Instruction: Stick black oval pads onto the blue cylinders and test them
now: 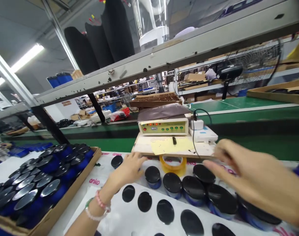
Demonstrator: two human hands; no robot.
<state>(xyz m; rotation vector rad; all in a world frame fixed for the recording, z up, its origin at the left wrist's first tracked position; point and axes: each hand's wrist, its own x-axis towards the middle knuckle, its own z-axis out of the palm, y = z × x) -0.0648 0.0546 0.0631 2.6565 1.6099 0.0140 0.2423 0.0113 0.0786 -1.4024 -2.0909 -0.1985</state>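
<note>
My left hand [129,167], with beaded bracelets at the wrist, reaches over the table between two blue jars with black tops. Its fingers are partly spread, and no held thing shows. One jar [117,161] is just left of it and another jar [153,177] just right. Over the right end of the row of jars, my right hand [257,178] is blurred, its thumb apart from its bent fingers and nothing visible between them. Beneath it are a black-topped jar [222,199] and several more. A white sheet [119,213] with several black discs [165,211] lies in front.
At left stands a cardboard box [90,168] full of black-topped blue jars. A roll of yellow tape [172,167] sits behind the row. Beyond it are a control box [164,127] with lit red lights, a yellow paper [171,145] and a cable. A metal shelf [149,64] spans overhead.
</note>
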